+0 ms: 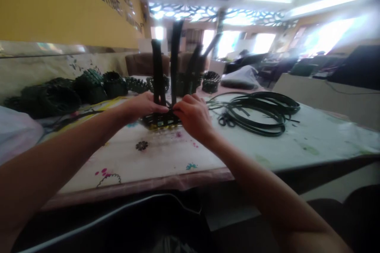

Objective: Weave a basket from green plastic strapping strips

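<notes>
A small dark green woven basket sits on the patterned tablecloth, with several long dark strips standing up from it. My left hand grips the basket's left side, its thumb lying along the upper edge. On the right side my right hand pinches at the same edge, close to the left thumb. The fingertips of both hands nearly meet there. Fingers and strips hide the far side of the weave.
Coils of dark green strip lie to the right, with scissors beside them. Several woven baskets line the back left. A pale bag rests at the back. The table's front edge runs below my arms.
</notes>
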Demonstrator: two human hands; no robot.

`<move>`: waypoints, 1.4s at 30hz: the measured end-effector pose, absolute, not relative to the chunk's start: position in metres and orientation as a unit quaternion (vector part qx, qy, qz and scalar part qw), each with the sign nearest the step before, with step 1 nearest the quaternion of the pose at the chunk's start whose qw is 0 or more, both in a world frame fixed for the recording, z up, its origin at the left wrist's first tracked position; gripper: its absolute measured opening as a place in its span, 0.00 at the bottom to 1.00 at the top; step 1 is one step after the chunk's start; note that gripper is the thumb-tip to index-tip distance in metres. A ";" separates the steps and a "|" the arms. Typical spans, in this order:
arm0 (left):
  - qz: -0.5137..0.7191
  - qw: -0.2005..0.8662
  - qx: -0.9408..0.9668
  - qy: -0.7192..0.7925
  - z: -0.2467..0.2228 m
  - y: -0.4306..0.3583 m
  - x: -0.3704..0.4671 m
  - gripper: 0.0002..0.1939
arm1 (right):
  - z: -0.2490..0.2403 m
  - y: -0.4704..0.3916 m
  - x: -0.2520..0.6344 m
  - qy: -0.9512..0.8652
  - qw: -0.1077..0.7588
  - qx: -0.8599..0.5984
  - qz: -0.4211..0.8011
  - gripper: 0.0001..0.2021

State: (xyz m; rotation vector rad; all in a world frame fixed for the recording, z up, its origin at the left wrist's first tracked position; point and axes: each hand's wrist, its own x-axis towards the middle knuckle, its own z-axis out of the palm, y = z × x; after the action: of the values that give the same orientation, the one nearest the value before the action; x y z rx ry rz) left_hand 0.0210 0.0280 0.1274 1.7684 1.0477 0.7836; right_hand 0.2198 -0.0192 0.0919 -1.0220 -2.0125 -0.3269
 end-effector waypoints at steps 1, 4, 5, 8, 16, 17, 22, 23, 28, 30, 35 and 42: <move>0.318 0.459 0.714 0.422 0.128 0.028 0.023 0.13 | 0.087 -0.016 0.218 -0.790 0.430 -0.418 -0.127 0.08; 0.313 0.470 0.707 0.427 0.130 0.027 0.024 0.13 | 0.081 -0.009 0.216 -0.770 0.454 -0.433 -0.117 0.08; 0.311 0.471 0.705 0.430 0.130 0.027 0.024 0.13 | 0.081 -0.008 0.216 -0.769 0.456 -0.433 -0.116 0.08; 0.306 0.475 0.700 0.436 0.131 0.026 0.023 0.13 | 0.083 -0.008 0.216 -0.772 0.451 -0.434 -0.107 0.06; 0.276 0.486 0.688 0.462 0.133 0.025 0.020 0.14 | 0.090 -0.010 0.215 -0.782 0.428 -0.447 -0.070 0.06; 0.272 0.487 0.686 0.467 0.132 0.025 0.020 0.14 | 0.091 -0.010 0.215 -0.785 0.423 -0.449 -0.068 0.06; 0.265 0.493 0.687 0.463 0.127 0.024 0.019 0.15 | 0.095 -0.013 0.216 -0.801 0.391 -0.450 -0.056 0.05; 0.265 0.493 0.689 0.461 0.127 0.024 0.019 0.15 | 0.095 -0.013 0.216 -0.803 0.385 -0.451 -0.055 0.05; 0.266 0.495 0.687 0.461 0.126 0.022 0.020 0.17 | 0.098 -0.012 0.215 -0.810 0.367 -0.453 -0.065 0.05; 0.274 0.497 0.684 0.459 0.126 0.020 0.021 0.16 | 0.099 -0.012 0.215 -0.816 0.356 -0.451 -0.069 0.06; 0.293 0.501 0.679 0.450 0.123 0.018 0.024 0.14 | 0.103 -0.015 0.214 -0.825 0.328 -0.455 -0.068 0.07; 0.292 0.501 0.677 0.453 0.120 0.018 0.027 0.11 | 0.107 -0.020 0.213 -0.826 0.290 -0.480 -0.057 0.07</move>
State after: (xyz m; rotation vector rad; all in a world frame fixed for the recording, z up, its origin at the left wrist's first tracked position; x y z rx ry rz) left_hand 0.0270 0.0182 0.1196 1.6368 1.0947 0.7051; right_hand 0.2125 -0.0202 0.1068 -1.2801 -2.2032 -0.1532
